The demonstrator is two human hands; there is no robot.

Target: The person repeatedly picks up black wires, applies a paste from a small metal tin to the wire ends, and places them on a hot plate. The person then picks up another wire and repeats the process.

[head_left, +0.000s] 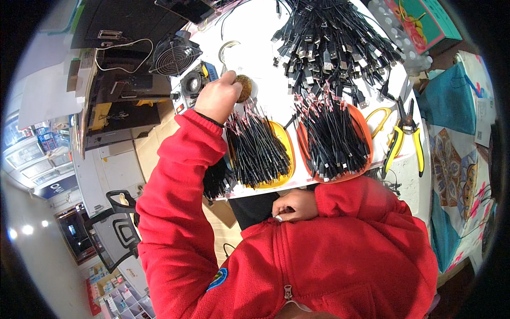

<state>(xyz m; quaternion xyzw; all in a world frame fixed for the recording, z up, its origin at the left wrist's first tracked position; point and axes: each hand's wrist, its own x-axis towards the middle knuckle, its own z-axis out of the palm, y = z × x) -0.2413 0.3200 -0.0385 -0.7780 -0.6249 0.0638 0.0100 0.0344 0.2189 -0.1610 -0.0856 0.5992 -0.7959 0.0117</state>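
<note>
Near the left edge of the white worktop, in the head view, the left hand is raised with its fingers curled in, just beside a round, brownish thing; whether it grips anything cannot be told. Lower down, by the front edge of the worktop, the right hand sits close to the body with its fingers bent; a small white bit shows at the fingertips, and I cannot tell whether it is held. Between the hands, short black cables with pinkish-white wire ends lie bundled in a yellow tray. To its right, more cables of that kind fill an orange tray. Behind them spreads a large heap of black cables with metal plugs. Beside the orange tray are yellow-handled scissors, then cutters with yellow-and-black handles. A black fan stands beyond the left hand.
</note>
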